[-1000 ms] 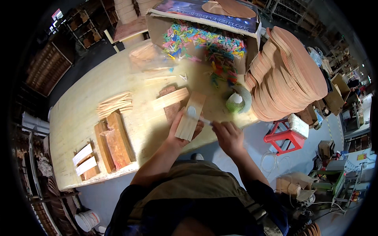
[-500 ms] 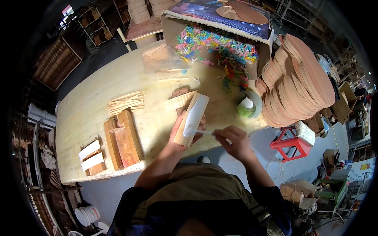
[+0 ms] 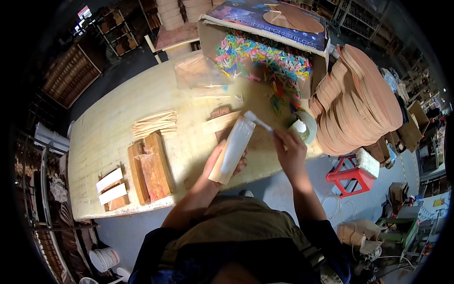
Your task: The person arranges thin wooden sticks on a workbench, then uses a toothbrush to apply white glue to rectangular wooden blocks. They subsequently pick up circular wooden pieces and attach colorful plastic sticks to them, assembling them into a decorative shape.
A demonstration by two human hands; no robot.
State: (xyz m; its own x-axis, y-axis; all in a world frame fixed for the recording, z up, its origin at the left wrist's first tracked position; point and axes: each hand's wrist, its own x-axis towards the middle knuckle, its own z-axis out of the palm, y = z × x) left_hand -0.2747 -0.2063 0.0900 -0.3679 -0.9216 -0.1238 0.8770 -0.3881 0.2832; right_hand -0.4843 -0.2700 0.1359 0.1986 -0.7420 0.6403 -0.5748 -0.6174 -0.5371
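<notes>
My left hand [image 3: 213, 160] is closed around a pale wood block [image 3: 218, 174], held tilted above the front edge of the table. A wet white coat, like glue, covers most of its upper face. Between the fingers of my right hand [image 3: 290, 150] is a white-headed brush [image 3: 258, 120], its tip at the far end of the block. Just behind the block, a bundle of thin wood strips [image 3: 220, 123] lies across a brown wooden piece. To the right of the brush stands a green tub [image 3: 309, 128] with white stuff inside.
Left on the table [image 3: 101, 142] are a wooden jig [image 3: 152, 165], loose thin strips [image 3: 155, 123] and two white-faced pieces [image 3: 112, 193]. Behind, an open carton [image 3: 265, 21] spills coloured clips [image 3: 265, 59]. Stacked curved wood plates [image 3: 350, 104] rise at right, above a red stool [image 3: 349, 176].
The brush has travelled from the near part of the block to its far end, my right hand going away from me. White now covers more of the face.
</notes>
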